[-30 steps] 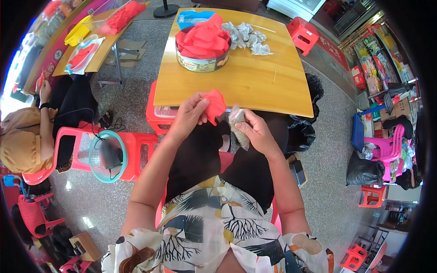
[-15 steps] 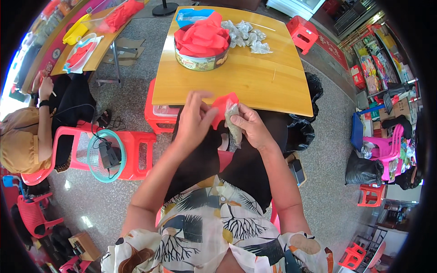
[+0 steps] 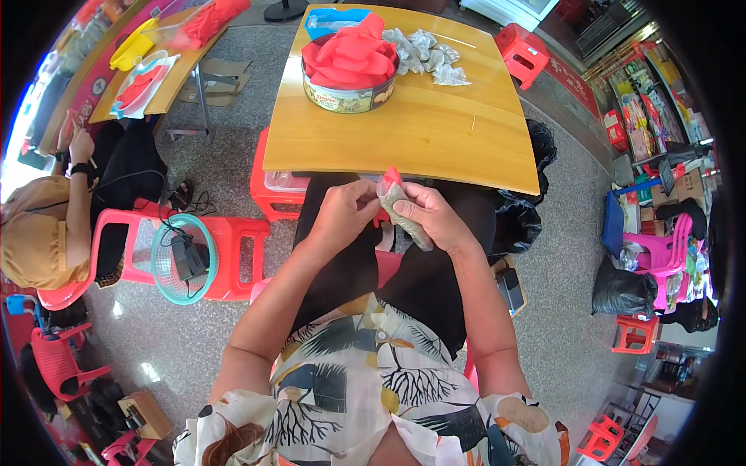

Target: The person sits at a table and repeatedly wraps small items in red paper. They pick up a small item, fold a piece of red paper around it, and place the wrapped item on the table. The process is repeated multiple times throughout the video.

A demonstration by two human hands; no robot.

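A narrow clear plastic bag (image 3: 408, 224) of grey-green powder tilts over my lap, just in front of the table edge. My right hand (image 3: 429, 213) is closed round its right side, thumb pressed on the front. A thin red sheet (image 3: 392, 177) shows at the bag's upper end, and a bit of red also peeks out under my left fingers. My left hand (image 3: 346, 211) is closed in a pinch at the bag's upper left, seemingly on the sheet's edge; the fingertips partly hide it. On the table, a round tin (image 3: 350, 99) is heaped with red sheets (image 3: 353, 56).
Several small filled clear bags (image 3: 423, 56) lie on the yellow table (image 3: 404, 144) behind a blue container (image 3: 334, 22). Red stools (image 3: 519, 56) stand around. Left, another person sits near a turquoise basket (image 3: 183, 260). Black bags (image 3: 517, 225) hang right of the table.
My left hand has come in from beside the bag and closed at its upper left. The red sheet, spread out before, is now mostly gathered against the bag and hidden.
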